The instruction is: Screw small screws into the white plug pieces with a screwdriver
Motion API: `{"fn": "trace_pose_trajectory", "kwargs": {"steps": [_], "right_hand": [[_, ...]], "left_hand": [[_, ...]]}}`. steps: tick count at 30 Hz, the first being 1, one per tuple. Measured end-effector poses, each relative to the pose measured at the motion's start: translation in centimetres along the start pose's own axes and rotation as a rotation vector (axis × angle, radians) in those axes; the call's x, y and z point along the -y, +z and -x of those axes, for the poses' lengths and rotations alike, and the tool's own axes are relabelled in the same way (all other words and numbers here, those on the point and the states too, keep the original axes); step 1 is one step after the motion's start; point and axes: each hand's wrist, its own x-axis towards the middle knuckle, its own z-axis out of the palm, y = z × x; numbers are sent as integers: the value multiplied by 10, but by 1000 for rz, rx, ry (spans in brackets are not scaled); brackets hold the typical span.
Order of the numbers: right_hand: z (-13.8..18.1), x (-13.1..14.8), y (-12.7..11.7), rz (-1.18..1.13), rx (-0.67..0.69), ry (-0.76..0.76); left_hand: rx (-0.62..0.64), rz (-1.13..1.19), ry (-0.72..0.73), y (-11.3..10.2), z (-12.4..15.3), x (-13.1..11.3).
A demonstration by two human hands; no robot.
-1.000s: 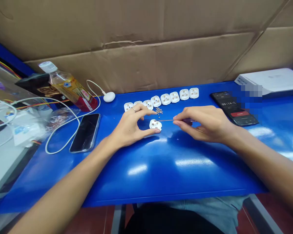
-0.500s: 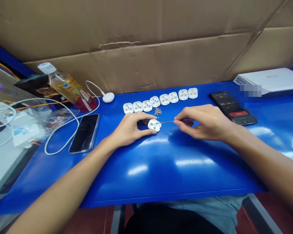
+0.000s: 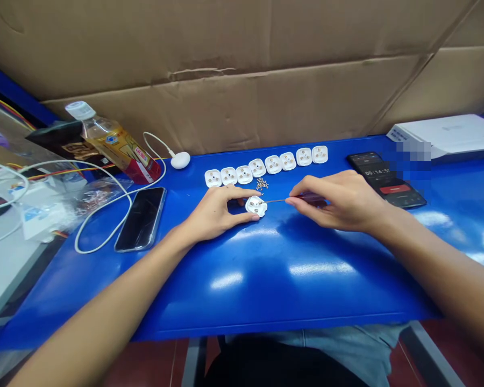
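My left hand (image 3: 215, 214) grips a small white plastic plug part (image 3: 251, 206) between thumb and fingers, with metal pieces set in its face. In my right hand (image 3: 339, 201) is a screwdriver (image 3: 275, 201), its dark handle partly hidden by the fingers. The thin shaft points left, and its tip meets the right side of the plug part. Just behind lies a small heap of screws (image 3: 262, 184). Several more white plug parts (image 3: 273, 164) stand in a slanting row at the back of the blue table, metal pieces showing.
On the left are a phone (image 3: 141, 219), a white cable (image 3: 77, 236), a tilted drink bottle (image 3: 119, 142) and a white round puck (image 3: 180, 160). To the right lie a phone showing a timer (image 3: 381, 177) and a white box (image 3: 447, 133). Cardboard (image 3: 306, 97) covers the back.
Slightly more of the dark screwdriver handle shows beside my right fingers. The tip stays at the plug part, and my left hand keeps its hold. The view has shifted slightly.
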Motion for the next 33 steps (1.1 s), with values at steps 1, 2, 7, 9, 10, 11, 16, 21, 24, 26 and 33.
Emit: {"fn": "trace_pose_trajectory", "kwargs": {"steps": [1, 2, 7, 9, 10, 11, 16, 21, 24, 26, 33], "right_hand": [[0, 0, 0, 22, 2, 1], [0, 1, -1, 34, 12, -1], [-1, 9, -3, -8, 35, -7], [-1, 14, -3, 16, 11, -6], [-1, 16, -3, 40, 0, -12], [-1, 17, -2, 61, -7, -18], [-1, 19, -1, -16, -19, -21], [-2, 18, 2, 29, -104, 49], [-3, 18, 1, -55, -72, 88], [-3, 18, 1, -94, -50, 113], [-5, 17, 1, -108, -77, 140]], "left_hand": [[0, 6, -6, 0, 0, 0], [2, 14, -12, 0, 0, 0], [-9, 38, -24, 2, 0, 0], [-9, 26, -28, 3, -1, 0], [-8, 22, -27, 3, -1, 0], [-7, 19, -25, 3, -1, 1], [-6, 11, -11, 3, -1, 2], [-10, -14, -6, 3, -1, 1], [-11, -8, -5, 3, -1, 1], [-6, -5, -4, 3, -1, 0], [9, -1, -11, 3, -1, -1]]}}
